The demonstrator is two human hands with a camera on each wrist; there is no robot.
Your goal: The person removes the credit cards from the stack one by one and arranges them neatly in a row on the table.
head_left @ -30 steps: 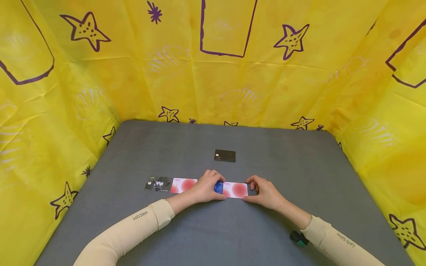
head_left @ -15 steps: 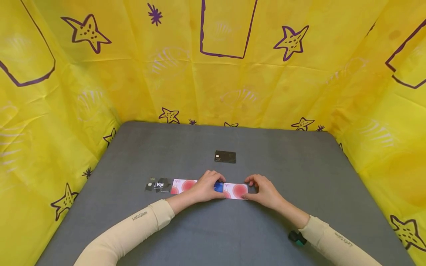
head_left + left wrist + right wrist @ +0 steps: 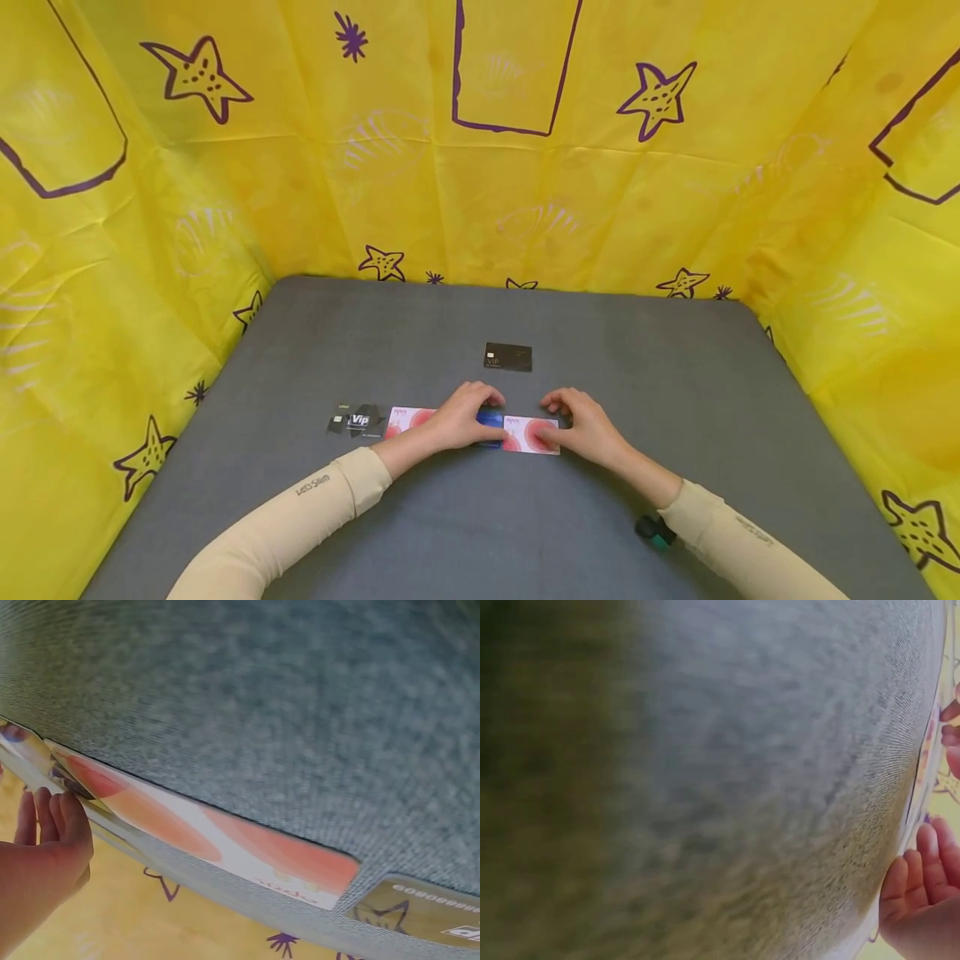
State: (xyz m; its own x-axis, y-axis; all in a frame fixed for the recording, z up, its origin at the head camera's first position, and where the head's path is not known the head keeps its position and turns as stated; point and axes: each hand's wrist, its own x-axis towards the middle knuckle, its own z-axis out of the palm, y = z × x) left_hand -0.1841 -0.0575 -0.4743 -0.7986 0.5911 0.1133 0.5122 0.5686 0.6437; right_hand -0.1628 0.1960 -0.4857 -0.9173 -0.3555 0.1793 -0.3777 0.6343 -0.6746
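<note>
On the grey table (image 3: pixel 480 525) we have the blue card (image 3: pixel 492 417) partly under our left hand (image 3: pixel 456 418), whose grip we cannot tell, and just beside it the rightmost pink-and-white card (image 3: pixel 523 433), which our right hand (image 3: pixel 591 429) overlaps with its thumb, fingers parted from it and pinching nothing.

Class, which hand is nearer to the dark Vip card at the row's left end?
Left. The left hand is at the blue card, with a pink-and-white card between it and the Vip card; the right hand is farther away, at the right-end card.
</note>
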